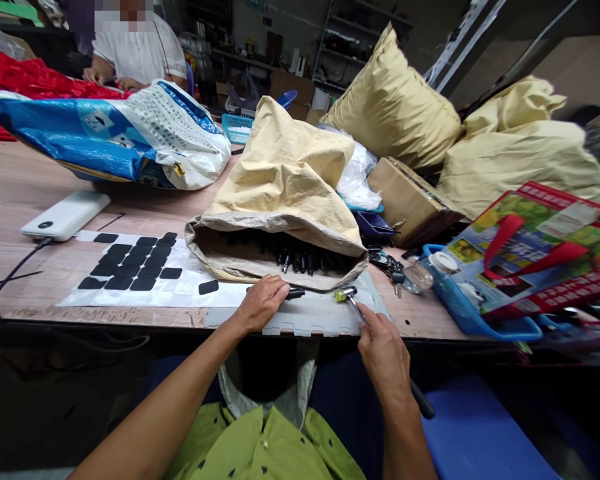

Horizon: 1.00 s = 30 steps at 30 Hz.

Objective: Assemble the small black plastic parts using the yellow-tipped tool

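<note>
Left hand point(264, 303): fingers closed on a black rod point(295, 293), its short, dark end projecting rightward above a grey board point(330, 321) at the table's front edge. Right hand point(384, 343): wrapped around a hammer point(353, 300), its head metallic with a yellow-green face, its shaft slim and shiny, its dark grip end emerging beside the wrist. Just beyond both hands, a sack point(290, 167) with slender black pieces point(305, 261) in its mouth blocks the way forward. Dark patches point(143, 267) lie left; keys point(397, 280) and a blue basket point(447, 300), right.
</note>
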Motion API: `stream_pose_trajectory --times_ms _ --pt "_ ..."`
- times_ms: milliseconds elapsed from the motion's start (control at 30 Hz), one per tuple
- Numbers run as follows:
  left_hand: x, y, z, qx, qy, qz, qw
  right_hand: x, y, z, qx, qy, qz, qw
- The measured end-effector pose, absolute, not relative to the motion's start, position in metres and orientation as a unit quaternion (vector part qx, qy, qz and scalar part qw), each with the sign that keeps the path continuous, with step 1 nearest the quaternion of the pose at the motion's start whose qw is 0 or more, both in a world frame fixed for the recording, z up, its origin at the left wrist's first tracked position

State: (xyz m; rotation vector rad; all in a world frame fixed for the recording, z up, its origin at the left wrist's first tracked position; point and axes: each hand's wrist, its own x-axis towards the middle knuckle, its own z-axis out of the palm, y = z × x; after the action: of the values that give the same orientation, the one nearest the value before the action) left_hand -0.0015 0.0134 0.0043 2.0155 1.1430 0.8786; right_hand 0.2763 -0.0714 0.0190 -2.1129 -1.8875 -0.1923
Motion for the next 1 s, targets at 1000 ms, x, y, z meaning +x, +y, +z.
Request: stream_pose_trajectory --times_ms 1000 --pt "-0.002 0.011 0.007 0.768 0.434 0.339 0.326 0.33 -0.001 -0.013 -0.679 -0.665 -0.047 0.308"
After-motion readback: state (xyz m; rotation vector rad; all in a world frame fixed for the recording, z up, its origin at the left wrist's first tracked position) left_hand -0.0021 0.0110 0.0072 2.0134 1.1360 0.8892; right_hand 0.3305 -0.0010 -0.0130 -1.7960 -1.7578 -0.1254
